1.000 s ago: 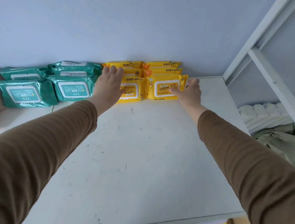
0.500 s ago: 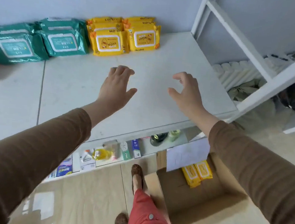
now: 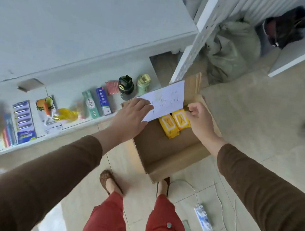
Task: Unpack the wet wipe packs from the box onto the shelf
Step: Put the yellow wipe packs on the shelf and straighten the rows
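While both brown-sleeved arms reach down over the cardboard box (image 3: 165, 153) on the floor, the left hand (image 3: 129, 117) hangs above it with straight, relaxed fingers, holding nothing. The right hand (image 3: 199, 117) is loosely curled at the box's far right corner; I cannot tell whether it grips anything. Two yellow wet wipe packs (image 3: 174, 122) lie against the far wall, partly under a white paper sheet (image 3: 165, 101).

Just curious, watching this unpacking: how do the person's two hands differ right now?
The left hand is spread flat with straight fingers over the box's left side; the right hand has curled fingers at the box's far right corner. The left overlaps the white paper; the right sits beside the yellow packs. Both reach down from brown sleeves.
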`<state>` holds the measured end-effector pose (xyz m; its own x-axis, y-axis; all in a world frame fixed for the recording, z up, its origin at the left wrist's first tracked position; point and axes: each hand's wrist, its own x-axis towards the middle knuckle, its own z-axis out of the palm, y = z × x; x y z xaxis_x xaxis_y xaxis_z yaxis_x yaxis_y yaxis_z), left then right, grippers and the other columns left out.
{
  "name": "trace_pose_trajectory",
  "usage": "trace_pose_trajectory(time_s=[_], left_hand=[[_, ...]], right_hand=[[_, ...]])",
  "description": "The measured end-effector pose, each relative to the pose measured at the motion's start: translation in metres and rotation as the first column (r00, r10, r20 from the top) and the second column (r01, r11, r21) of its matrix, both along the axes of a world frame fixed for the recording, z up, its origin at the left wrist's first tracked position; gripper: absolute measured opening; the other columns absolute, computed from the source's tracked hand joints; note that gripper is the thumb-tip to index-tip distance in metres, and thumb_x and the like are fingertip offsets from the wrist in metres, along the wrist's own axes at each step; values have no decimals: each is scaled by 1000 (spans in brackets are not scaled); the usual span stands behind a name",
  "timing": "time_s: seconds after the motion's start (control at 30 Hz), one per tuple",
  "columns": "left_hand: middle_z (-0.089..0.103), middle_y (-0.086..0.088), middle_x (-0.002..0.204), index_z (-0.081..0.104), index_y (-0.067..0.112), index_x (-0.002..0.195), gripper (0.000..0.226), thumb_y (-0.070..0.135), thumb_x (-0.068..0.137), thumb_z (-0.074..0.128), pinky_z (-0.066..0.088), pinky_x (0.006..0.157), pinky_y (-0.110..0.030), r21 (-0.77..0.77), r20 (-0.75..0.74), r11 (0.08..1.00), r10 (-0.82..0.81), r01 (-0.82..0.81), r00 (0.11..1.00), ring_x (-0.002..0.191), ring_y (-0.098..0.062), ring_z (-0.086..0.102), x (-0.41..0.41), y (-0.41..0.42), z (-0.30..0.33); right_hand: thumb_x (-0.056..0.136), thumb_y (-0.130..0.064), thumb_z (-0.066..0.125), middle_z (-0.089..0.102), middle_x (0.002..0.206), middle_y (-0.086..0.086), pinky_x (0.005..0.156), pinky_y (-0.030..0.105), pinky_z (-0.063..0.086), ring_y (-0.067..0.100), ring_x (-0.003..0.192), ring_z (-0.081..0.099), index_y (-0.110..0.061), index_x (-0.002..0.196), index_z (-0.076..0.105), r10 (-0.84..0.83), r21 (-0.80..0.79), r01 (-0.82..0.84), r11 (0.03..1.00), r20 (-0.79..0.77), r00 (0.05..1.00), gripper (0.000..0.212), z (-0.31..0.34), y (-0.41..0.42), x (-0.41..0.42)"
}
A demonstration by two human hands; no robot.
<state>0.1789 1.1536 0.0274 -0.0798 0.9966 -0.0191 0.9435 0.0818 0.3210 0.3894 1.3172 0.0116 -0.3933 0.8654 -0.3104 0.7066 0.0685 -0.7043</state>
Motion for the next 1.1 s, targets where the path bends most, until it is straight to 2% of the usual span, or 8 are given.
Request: trace_pose_trajectory(time_s=[0.13, 0.3, 0.43, 0.53, 0.67, 0.9, 1.0, 1.1], left_hand=[[44, 1, 143, 44, 20, 141, 55, 29, 89, 59, 32, 111, -36, -243, 36, 970, 1, 8, 999, 134, -21, 35, 52, 24, -76], [40, 0, 146, 41, 19, 142, 55, 26, 90, 58, 32, 109, -35, -381, 49, 924, -17, 35, 999, 135, -21, 34, 92, 70, -177], [40, -2, 145, 38, 18, 143, 58, 26, 90, 61, 36, 108, -37, -457, -40, 883, -138, 105, 990, 134, -23, 37, 103, 114, -263], [44, -4, 139, 41, 16, 140, 57, 18, 88, 63, 43, 99, -37, -475, -122, 869, -221, 139, 968, 124, -25, 44, 104, 148, -322], [46, -5, 136, 44, 14, 136, 57, 3, 83, 62, 46, 95, -37, -472, -226, 866, -298, 163, 927, 119, -25, 49, 104, 188, -384], [53, -1, 132, 49, 17, 132, 61, 2, 74, 62, 52, 80, -32, -373, -377, 909, -334, 189, 864, 123, -22, 52, 107, 206, -454], [61, 0, 112, 56, 23, 120, 67, 16, 57, 78, 50, 67, -28, -353, -425, 924, -296, 145, 855, 107, -24, 59, 105, 201, -463], [63, -3, 110, 46, 26, 129, 77, 37, 62, 82, 45, 84, -34, -524, -336, 852, -201, -5, 920, 111, -27, 52, 104, 189, -462]], right_hand=[[88, -20, 68, 62, 109, -1, 94, 35, 46, 17, 99, 61, -15, 116, 58, -139, -226, 155, 962, 87, 986, 30, -83, 21, 53], [83, -27, 71, 56, 110, -4, 99, 33, 44, 21, 114, 57, -18, 127, 54, -149, -375, 233, 897, 240, 959, 48, -195, 56, 91], [77, -36, 71, 58, 126, 3, 104, 42, 44, 24, 120, 55, -17, 134, 52, -84, -374, 213, 903, 331, 940, 63, -280, 86, 99], [71, -40, 71, 59, 116, 2, 98, 43, 48, 24, 114, 58, -16, 126, 55, -94, -337, 226, 914, 366, 926, 61, -332, 106, 93], [72, -48, 75, 58, 126, 7, 96, 41, 50, 28, 117, 58, -14, 128, 52, -96, -294, 201, 934, 337, 937, 69, -394, 128, 78], [72, -46, 83, 52, 132, 13, 96, 39, 47, 32, 120, 53, -8, 126, 45, -119, -149, 192, 970, 398, 910, 76, -456, 139, 57], [67, -43, 86, 59, 127, 10, 93, 37, 49, 31, 115, 58, -11, 123, 44, -135, -220, 228, 948, 371, 919, 76, -460, 140, 58], [65, -37, 86, 70, 108, 2, 88, 36, 54, 25, 99, 67, -18, 111, 63, -132, -359, 234, 903, 285, 949, 55, -454, 132, 61]])
